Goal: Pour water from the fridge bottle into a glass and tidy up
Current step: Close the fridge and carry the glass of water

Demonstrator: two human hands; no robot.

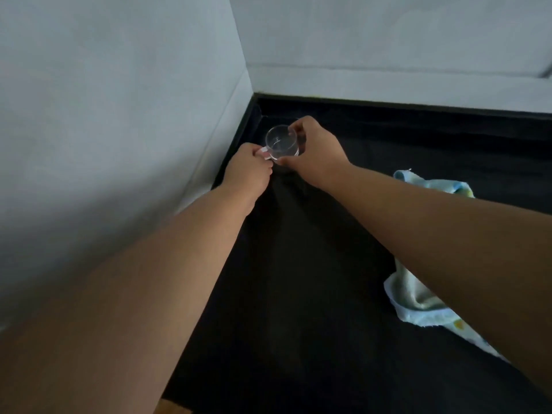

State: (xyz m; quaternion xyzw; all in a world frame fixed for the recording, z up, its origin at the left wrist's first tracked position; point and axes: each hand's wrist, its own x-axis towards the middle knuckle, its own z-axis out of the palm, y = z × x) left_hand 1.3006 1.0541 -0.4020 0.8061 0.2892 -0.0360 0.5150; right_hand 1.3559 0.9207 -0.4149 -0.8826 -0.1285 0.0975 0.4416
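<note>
Two hands are on one glass, which stands upright on the black top close to the corner where the two pale walls meet. It is clear and has a side handle; whether it holds water cannot be told from this view.

Left hand: fingers curled tight, pinching the handle on the wall side of the glass. Right hand: fingers and thumb curled round the rim and far side of the glass, a narrow grip. Judgement: the two-handed hold steadies the glass while it is set down or squared into the corner, out of the way of further work.

Outward from the glass, a pale blue cloth lies crumpled on the top, well apart on the right-arm side and partly hidden by that forearm. Judgement: it is placed ready for wiping. No bottle is in view.
</note>
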